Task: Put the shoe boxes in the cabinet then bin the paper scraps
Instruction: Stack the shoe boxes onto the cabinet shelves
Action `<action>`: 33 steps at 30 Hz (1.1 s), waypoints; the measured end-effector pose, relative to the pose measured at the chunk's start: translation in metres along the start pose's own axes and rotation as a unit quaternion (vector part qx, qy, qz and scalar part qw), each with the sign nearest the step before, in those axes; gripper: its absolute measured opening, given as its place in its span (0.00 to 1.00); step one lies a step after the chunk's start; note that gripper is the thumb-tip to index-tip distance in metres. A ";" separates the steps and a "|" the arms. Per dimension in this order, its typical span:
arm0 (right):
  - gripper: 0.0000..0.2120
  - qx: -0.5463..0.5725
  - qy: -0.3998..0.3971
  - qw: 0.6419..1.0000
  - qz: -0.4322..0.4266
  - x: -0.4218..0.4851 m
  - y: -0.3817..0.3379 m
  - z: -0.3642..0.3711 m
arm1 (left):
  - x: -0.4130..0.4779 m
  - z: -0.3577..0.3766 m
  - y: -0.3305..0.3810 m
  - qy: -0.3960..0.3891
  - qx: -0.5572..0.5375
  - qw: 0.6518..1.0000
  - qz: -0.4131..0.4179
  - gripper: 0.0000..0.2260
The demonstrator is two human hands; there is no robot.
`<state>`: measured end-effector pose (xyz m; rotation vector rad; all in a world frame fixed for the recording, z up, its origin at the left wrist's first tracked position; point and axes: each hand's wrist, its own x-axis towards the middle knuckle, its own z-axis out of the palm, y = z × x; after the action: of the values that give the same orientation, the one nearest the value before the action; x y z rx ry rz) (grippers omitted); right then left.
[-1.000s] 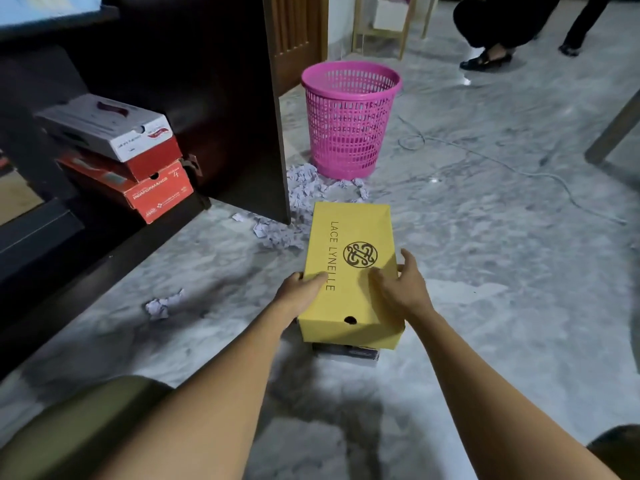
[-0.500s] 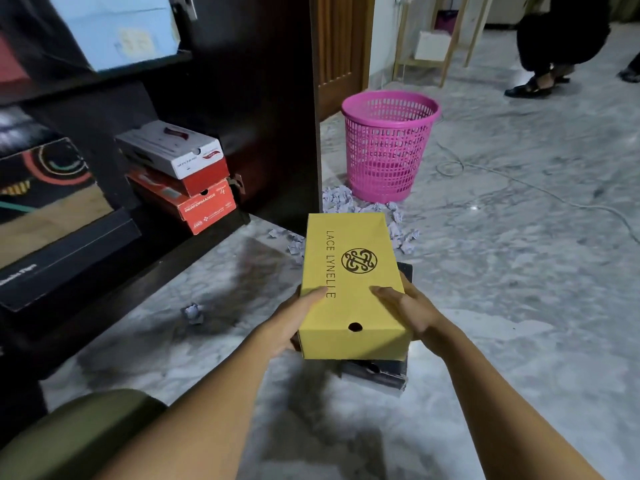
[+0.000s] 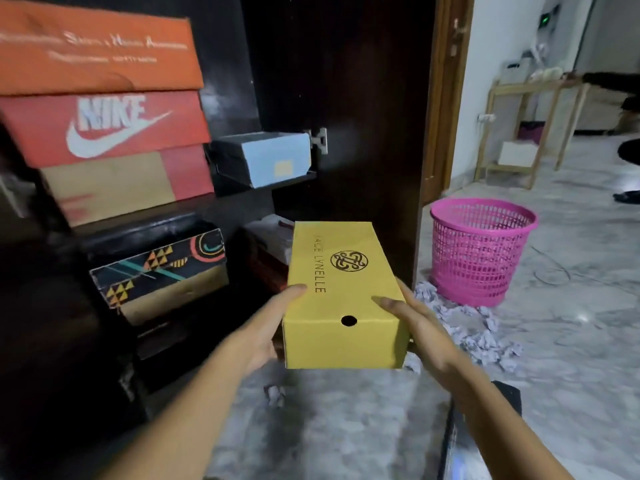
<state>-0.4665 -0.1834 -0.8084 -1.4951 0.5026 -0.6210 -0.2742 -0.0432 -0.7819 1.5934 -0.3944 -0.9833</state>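
Observation:
A yellow shoe box (image 3: pixel 341 289) marked LACE LYNELLE is held off the floor in front of the dark cabinet (image 3: pixel 346 98). My left hand (image 3: pixel 273 323) grips its left side and my right hand (image 3: pixel 412 323) grips its right side. Several shoe boxes sit on the cabinet shelves: an orange Nike box (image 3: pixel 104 129), a patterned black box (image 3: pixel 159 275), a grey-blue box (image 3: pixel 266 157) and a red-and-white stack (image 3: pixel 270 251) partly hidden behind the yellow box. Crumpled paper scraps (image 3: pixel 478 334) lie on the floor beside a pink bin (image 3: pixel 481 251).
A black shoe box (image 3: pixel 485 434) lies on the marble floor under my right forearm. One paper scrap (image 3: pixel 275 394) lies near the cabinet base. A wooden rack (image 3: pixel 530 133) stands at the back right, a cable (image 3: pixel 550 271) runs past the bin, and a person's foot (image 3: pixel 628 195) shows at the right edge.
The yellow box has been lifted up off the black box and carried left toward the cabinet shelves. My view has swung up and left, bringing the upper shelves into sight.

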 end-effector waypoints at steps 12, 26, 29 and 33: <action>0.15 -0.035 0.101 0.968 -0.226 0.107 -0.151 0.038 | 0.004 -0.018 0.184 0.046 -0.105 0.982 0.151 0.17; 0.30 -0.061 0.181 0.968 -0.161 0.251 -0.245 0.081 | 0.078 -0.060 0.317 0.064 -0.160 0.982 0.071 0.33; 0.30 -0.057 0.200 0.969 -0.133 0.267 -0.242 0.088 | 0.093 -0.065 0.321 0.074 -0.164 0.980 0.087 0.33; 0.29 -0.053 0.230 0.965 -0.115 0.291 -0.228 0.093 | 0.113 -0.060 0.311 0.053 -0.138 0.974 0.171 0.38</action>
<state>-0.2029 -0.2996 -0.5588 -1.5230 0.7302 -1.1539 -0.0823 -0.1719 -0.5377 1.2674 -0.4212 -0.6550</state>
